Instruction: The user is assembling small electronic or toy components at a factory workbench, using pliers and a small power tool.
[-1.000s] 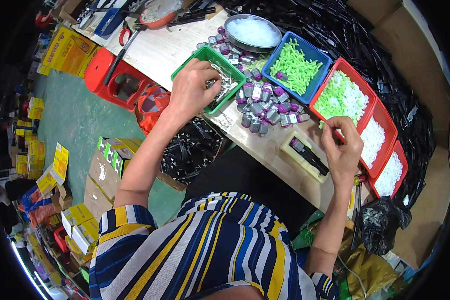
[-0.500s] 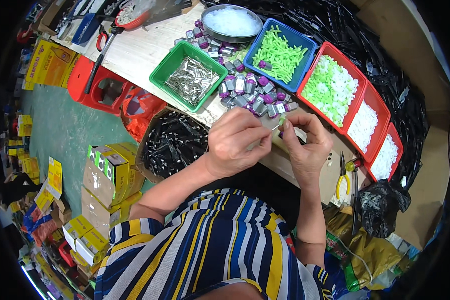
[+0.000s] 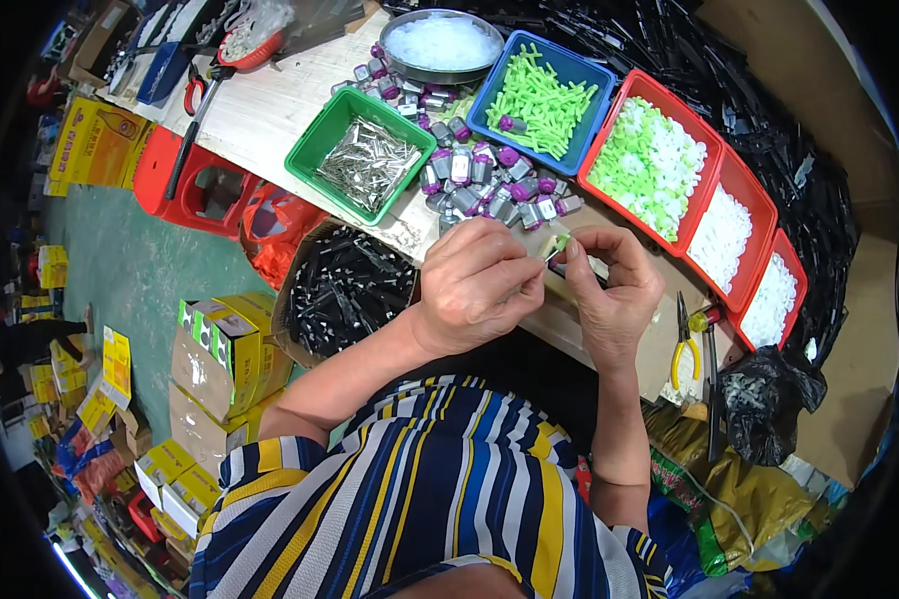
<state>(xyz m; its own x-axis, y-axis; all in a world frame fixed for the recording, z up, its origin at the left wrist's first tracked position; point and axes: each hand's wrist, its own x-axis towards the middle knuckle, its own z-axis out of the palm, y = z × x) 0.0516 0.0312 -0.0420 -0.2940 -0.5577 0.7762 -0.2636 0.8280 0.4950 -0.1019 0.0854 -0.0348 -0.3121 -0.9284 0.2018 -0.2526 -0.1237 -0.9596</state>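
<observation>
My left hand (image 3: 479, 285) and my right hand (image 3: 609, 295) meet above the near edge of the wooden table (image 3: 270, 110). Between their fingertips they pinch a small light-green plastic part (image 3: 557, 246). My left fingers seem to press a thin metal piece against it, though that piece is mostly hidden. Just beyond my hands lies a heap of small grey-and-purple parts (image 3: 479, 175). A green tray of metal pins (image 3: 362, 155) sits to the far left of the heap.
A blue tray of green plastic pieces (image 3: 541, 100), red trays of pale green and white parts (image 3: 659, 165), and a metal bowl (image 3: 440, 45) line the table. Yellow-handled pliers (image 3: 684, 344) lie to the right. A box of black parts (image 3: 345, 290) stands below the table.
My left hand left the green tray and came back toward me. My right hand drew in from the right. Both now meet on the small green part.
</observation>
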